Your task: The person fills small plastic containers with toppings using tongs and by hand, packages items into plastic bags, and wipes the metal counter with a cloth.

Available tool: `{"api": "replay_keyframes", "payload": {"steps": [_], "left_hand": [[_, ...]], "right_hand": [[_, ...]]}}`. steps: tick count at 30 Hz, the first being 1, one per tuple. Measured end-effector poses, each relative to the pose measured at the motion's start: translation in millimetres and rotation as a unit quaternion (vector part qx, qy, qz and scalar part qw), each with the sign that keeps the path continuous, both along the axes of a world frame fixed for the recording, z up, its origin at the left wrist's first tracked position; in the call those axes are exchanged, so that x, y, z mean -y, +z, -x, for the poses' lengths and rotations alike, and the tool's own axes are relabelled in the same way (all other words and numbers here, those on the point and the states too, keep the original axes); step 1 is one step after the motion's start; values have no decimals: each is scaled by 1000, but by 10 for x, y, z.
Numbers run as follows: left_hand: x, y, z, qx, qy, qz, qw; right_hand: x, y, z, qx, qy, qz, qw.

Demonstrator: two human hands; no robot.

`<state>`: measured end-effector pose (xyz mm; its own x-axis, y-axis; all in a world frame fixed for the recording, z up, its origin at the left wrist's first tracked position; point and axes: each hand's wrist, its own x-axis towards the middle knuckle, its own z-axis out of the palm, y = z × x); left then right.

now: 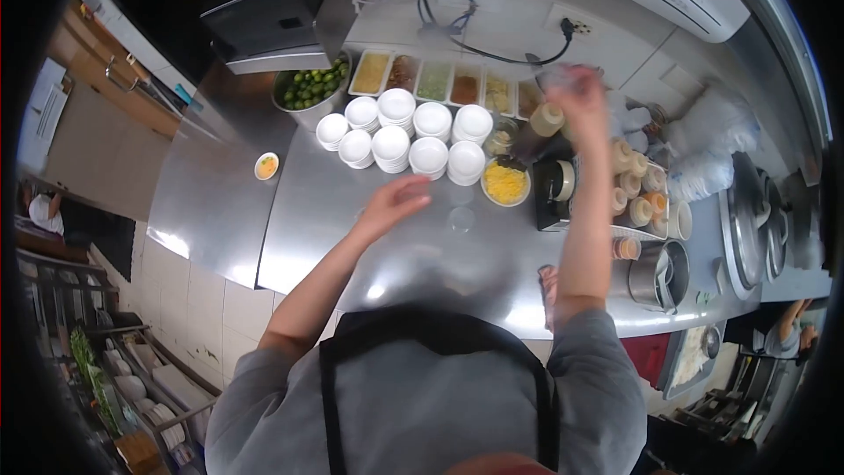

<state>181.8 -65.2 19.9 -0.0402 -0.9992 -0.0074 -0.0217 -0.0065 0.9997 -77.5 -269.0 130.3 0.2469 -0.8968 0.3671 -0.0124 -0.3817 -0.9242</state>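
Note:
My left hand (396, 208) hovers over the steel counter (343, 211), fingers stretched out and holding nothing, just in front of stacks of white bowls (428, 156). Reaching far out, my right hand (577, 92) is smeared by motion above the bottles near the wall; whether it holds something cannot be made out. Below it are a squeeze bottle (547, 120) and a black box (552, 189). A bowl of shredded yellow food (506, 183) sits right of the bowl stacks. A small clear round item (461, 219) lies on the counter.
Food trays (432, 81) line the wall, beside a pot of green limes (309, 88). A small filled cup (266, 165) stands at left. At right are a rack of bottles (640, 189), metal pots (651, 273) and large lids (747, 224). Other people show at both edges.

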Motion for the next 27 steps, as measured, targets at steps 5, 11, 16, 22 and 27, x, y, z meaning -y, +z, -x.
{"api": "replay_keyframes", "payload": {"steps": [5, 11, 16, 22, 27], "left_hand": [[354, 401, -205, -429, -9, -76, 900], [404, 324, -989, -330, 97, -95, 934], [562, 392, -1346, -308, 180, -73, 931], [967, 244, -1497, -321, 150, -56, 933], [1372, 119, -1481, -322, 175, -41, 929]], "right_hand": [[-629, -710, -1246, -6, 205, -67, 977], [-116, -753, -1749, -238, 179, 31, 954], [1008, -1052, -2135, -502, 110, 20, 858], [910, -1093, -2340, -515, 137, 9, 846], [708, -915, -2256, -518, 93, 115, 843]]}}
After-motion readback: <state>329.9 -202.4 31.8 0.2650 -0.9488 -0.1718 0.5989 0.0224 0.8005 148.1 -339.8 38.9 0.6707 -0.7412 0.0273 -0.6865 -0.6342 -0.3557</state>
